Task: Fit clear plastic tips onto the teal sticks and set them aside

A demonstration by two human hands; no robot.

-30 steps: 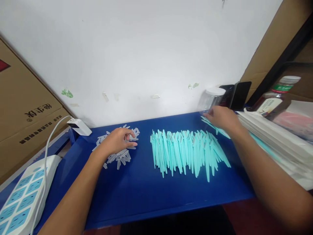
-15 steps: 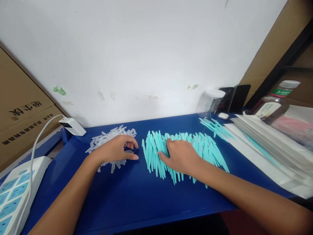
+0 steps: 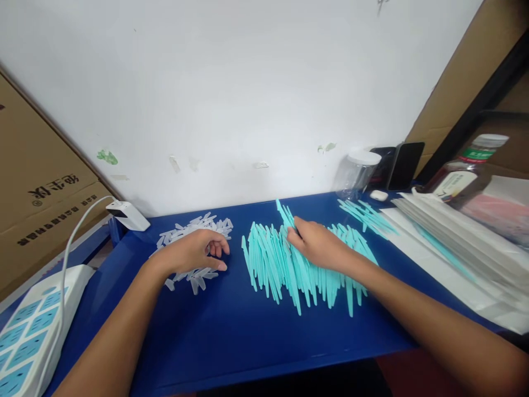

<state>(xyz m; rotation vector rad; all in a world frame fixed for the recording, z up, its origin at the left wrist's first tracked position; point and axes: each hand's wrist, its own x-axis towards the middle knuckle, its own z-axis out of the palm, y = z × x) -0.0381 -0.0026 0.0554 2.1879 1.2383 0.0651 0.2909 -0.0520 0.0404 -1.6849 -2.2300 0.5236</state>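
My right hand (image 3: 320, 245) is closed, thumb and fingers pinching a few slim turquoise eyebrow razors (image 3: 284, 214) whose tips point up and away. It is just above a wide pile of the same turquoise razors (image 3: 262, 259), laid roughly side by side, and hides part of that pile. To the left, my left hand (image 3: 192, 251) hovers over a heap of small translucent plastic caps (image 3: 197, 282). Its fingers are curled with the thumb apart, and nothing is in it. The hand covers the middle of the heap.
A few more turquoise razors (image 3: 366, 216) lie at the back right of the blue table (image 3: 231, 347). Beside them are stacked white sheets (image 3: 446, 248), a lidded clear jar (image 3: 356, 176), phones (image 3: 405, 168) and a bottle (image 3: 458, 171). A power strip (image 3: 39, 325) and white device (image 3: 128, 215) stand left.
My right hand has come up out of the turquoise pile, moving slightly right, with a few razors now pinched and raised. The left hand has barely moved. The view has shifted a little.
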